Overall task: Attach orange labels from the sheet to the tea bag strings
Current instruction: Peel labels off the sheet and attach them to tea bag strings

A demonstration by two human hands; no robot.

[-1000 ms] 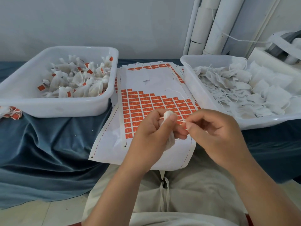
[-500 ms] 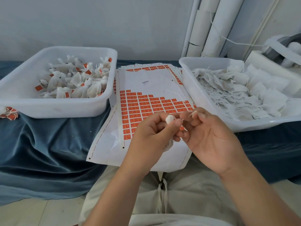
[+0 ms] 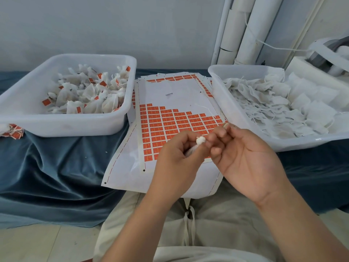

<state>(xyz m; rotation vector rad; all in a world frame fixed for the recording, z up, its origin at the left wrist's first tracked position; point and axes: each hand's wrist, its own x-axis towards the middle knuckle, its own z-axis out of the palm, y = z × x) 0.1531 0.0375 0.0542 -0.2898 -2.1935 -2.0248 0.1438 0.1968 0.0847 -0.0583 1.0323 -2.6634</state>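
Note:
My left hand (image 3: 175, 156) grips a small white tea bag (image 3: 200, 140), whose gathered top pokes out above the fingers. My right hand (image 3: 247, 159) is palm up just to its right. Its curled fingertips are bunched against the bag's top and seem to pinch the thin string there, which is barely visible. Both hands hover over the near part of the label sheet (image 3: 170, 123), a white backing with rows of orange labels. A loose white thread (image 3: 204, 109) lies on the sheet's right side.
A white tub (image 3: 71, 127) on the left holds tea bags with orange labels. On the right, another white tub (image 3: 234, 116) holds plain tea bags. Loose labelled bits (image 3: 13, 130) lie at the far left on the blue cloth (image 3: 56, 167). White pipes (image 3: 245, 29) stand behind.
My right hand has turned palm up and its fingers have moved in from the right to the bag's top. The left hand has kept hold of the bag.

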